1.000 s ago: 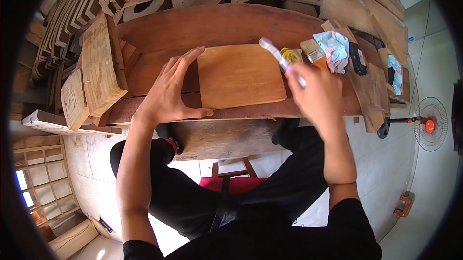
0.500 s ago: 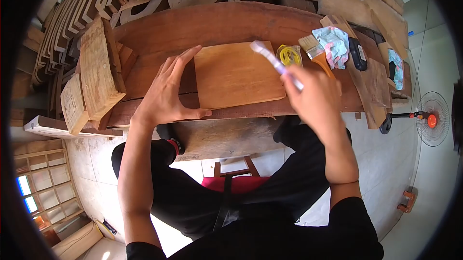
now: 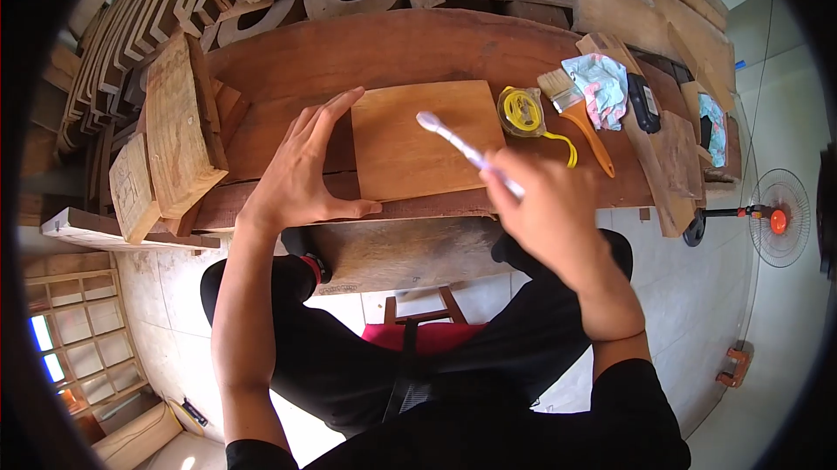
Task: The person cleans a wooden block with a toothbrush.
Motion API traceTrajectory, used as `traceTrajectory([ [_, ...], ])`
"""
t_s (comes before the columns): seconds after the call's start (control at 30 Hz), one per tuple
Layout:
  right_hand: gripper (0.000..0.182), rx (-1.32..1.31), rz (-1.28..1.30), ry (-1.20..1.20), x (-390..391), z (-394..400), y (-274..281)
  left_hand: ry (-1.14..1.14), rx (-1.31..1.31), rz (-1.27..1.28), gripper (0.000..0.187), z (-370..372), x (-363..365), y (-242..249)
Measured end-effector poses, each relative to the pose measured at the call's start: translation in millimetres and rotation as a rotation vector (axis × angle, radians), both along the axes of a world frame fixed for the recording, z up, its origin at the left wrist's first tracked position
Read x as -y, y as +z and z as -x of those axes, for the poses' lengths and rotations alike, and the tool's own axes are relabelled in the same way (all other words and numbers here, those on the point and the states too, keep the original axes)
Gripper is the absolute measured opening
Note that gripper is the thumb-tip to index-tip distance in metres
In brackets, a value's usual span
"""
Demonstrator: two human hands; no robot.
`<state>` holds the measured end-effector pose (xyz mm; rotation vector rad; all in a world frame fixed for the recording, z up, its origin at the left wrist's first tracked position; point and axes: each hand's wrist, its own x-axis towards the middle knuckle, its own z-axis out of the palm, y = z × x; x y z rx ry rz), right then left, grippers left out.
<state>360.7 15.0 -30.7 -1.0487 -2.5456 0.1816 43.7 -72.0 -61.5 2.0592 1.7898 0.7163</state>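
Observation:
A flat, light-brown wooden board [image 3: 405,160] lies near the front edge of the reddish wooden bench [image 3: 349,47]. My left hand [image 3: 301,169] spans its left side, thumb along the front corner and fingertips at the back corner, with a gap between palm and board. In my right hand [image 3: 545,204] is a white and purple toothbrush [image 3: 458,146], fist closed round the handle. The brush head points away from me over the middle of the board and looks blurred.
Right of the board lie a yellow tape measure [image 3: 523,111], a paintbrush with orange handle [image 3: 588,130], a crumpled patterned cloth [image 3: 600,86] and a black device [image 3: 643,104]. Wood blocks [image 3: 179,126] stand at the left. Cut wood pieces [image 3: 131,60] are stacked behind. A fan [image 3: 779,219] stands right.
My right hand and the toothbrush have moved left and toward me over the board, uncovering the tape measure and the paintbrush handle. My left hand stays at the board's left side.

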Motion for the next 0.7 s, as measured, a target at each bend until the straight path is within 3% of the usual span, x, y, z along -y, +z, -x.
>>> traceTrajectory([
  [0.07, 0.016, 0.095, 0.012, -0.157, -25.0, -8.2, 13.7, 0.004, 0.005, -0.002, 0.133, -0.5, 1.8, 1.5],
  [0.1, 0.015, 0.063, -0.088, -0.136, -37.5, -10.0, 14.7, 0.008, 0.011, -0.011, 0.132, -1.4, 1.6, 2.1],
  [0.2, 0.016, 0.054, -0.012, -0.051, -13.9, -5.2, 10.6, -0.014, 0.009, -0.044, 0.132, 0.8, -0.1, -2.6],
  [0.37, 0.012, -0.021, -0.054, -0.097, -39.1, -12.3, 7.5, 0.000, 0.020, -0.010, 0.131, 0.4, 2.9, -1.7],
  [0.47, 0.013, 0.080, 0.008, -0.071, -10.6, -2.4, 12.6, -0.007, 0.016, -0.044, 0.131, 0.0, -0.9, -2.1],
  [0.53, 0.018, -0.071, -0.009, 0.100, 1.8, 3.9, -1.1, -0.012, 0.006, -0.052, 0.131, 1.4, -0.8, -1.3],
  [0.63, 0.017, 0.080, 0.075, -0.139, -26.2, -5.9, 18.3, -0.009, 0.011, -0.036, 0.131, 0.8, 2.4, -2.3],
  [0.67, 0.018, 0.071, -0.065, -0.089, -43.5, -15.9, 7.7, -0.009, 0.009, -0.037, 0.131, 0.9, 2.3, -2.7],
  [0.7, 0.018, 0.095, -0.028, -0.114, -35.3, -13.7, 9.0, -0.008, 0.008, -0.044, 0.130, 0.8, 0.9, -2.8],
])
